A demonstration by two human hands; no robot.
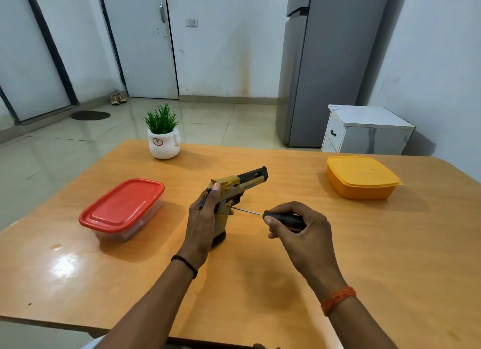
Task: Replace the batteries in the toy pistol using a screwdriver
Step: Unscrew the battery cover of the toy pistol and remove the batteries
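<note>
A glossy orange wooden counter (338, 257) is filling the lower view, standing in a pale room with a tiled floor (221, 124), a white door (140, 41), a grey fridge (325, 67) and a small white cabinet (364, 132) by the right wall. On the counter a small potted plant (163, 133) is sitting at the far edge, a clear box with a red lid (122, 208) is lying to the left, and a closed yellow box (361, 178) is resting at the far right. Near the middle, the toy pistol (234, 189) is standing upright on the base of its handle, barrel pointing away and to the right. The left hand (201, 223) is acting as one grip, its fingers wrapping round the handle and the thumb pressing on the back of the slide. The right hand (302, 231), the other grip, is curling round the black handle of the screwdriver (276, 218) just to the right of the pistol; the thin metal shaft is running leftward, its tip touching the side of the handle just below the trigger guard.
</note>
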